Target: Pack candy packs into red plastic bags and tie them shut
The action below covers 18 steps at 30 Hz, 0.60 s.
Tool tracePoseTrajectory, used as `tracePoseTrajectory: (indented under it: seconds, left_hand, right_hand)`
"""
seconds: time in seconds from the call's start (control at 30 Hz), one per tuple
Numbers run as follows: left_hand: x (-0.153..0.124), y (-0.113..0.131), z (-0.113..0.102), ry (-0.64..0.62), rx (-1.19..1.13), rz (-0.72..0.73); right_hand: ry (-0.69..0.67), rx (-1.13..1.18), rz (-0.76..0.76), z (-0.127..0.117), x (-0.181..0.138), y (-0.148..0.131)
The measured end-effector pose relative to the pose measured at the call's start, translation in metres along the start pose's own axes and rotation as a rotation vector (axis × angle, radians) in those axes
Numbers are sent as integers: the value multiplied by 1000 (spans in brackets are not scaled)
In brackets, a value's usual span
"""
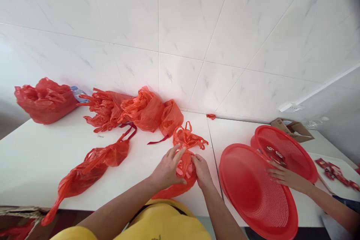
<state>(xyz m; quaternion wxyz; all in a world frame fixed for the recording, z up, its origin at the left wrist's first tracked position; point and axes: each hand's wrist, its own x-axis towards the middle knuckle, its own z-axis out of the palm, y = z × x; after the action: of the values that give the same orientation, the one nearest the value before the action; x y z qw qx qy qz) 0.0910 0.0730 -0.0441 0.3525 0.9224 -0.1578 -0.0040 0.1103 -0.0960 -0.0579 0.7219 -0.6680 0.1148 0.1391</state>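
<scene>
A red plastic bag [189, 170] stands right in front of me at the table's front, its mouth facing up. My left hand [165, 168] is at the left side of that mouth, thumb and fingers spread apart around the rim. On the opposite side, my right hand [203, 172] pinches the bag's edge between thumb and fingers. Pale reddish things show inside the bag, too hidden to name. Just beyond the hands lies a crumpled red bag [188, 138] with loose handles.
Several stuffed red bags [147, 108] line the wall. A long knotted bag [90, 168] lies left. Right are a red basket [253, 191] and another red basket [292, 150] holding small packets, with a co-worker's hand [284, 176] over them. Behind stands a cardboard box [298, 131].
</scene>
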Motion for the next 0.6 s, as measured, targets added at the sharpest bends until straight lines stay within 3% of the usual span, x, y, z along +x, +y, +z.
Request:
tracePoseTrajectory:
  seconds: [0.13,0.3,0.47,0.53,0.6]
  left_hand:
    - [18,-6,1,-41,-54,-203]
    - [28,-41,-37,81,-51,-333]
    - [17,-43,-76,205,-78,-463]
    - [9,-31,-89,297,-50,-410]
    - [0,-19,-100,469,-2,-277]
  right_hand:
    - [-143,-441,-37,-12,3,-8]
    - [57,-982,-89,-56,11,9]
    - [87,-989,-6,-67,6,-4]
    - [140,-872,-48,-59,-4,-22]
    - [305,-711,-193,-49,-17,-37]
